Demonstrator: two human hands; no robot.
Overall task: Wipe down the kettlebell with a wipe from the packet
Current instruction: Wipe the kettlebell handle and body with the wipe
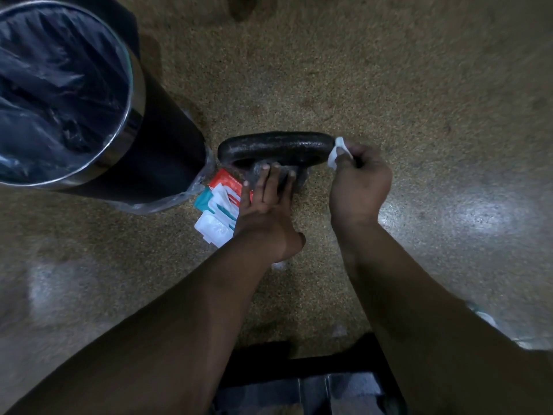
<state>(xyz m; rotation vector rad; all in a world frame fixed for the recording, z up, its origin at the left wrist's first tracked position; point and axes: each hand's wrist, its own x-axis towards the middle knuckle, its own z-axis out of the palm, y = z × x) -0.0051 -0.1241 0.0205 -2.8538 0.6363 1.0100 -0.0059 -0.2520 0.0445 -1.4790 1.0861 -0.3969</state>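
The floor holds one kettlebell (275, 146), one wipe (336, 152), one packet of wipes (221, 211) and one bin (167, 151) lined with one dark bag (54, 85). Two hands are in view: one left hand (266, 205) and one right hand (359, 181).

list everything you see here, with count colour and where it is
kettlebell: 1, black, on the floor at centre
wipe: 1, white, at the right end of the kettlebell's handle
packet: 1, red, teal and white, lid open, on the floor left of the kettlebell
bin: 1, black with metal rim, upper left
liner: 1, dark, inside the bin
floor: 1, speckled tan
dark object: 1, black and grey, bottom edge, unclear what
left hand: 1, rests flat on the kettlebell's body
right hand: 1, pinches the wipe
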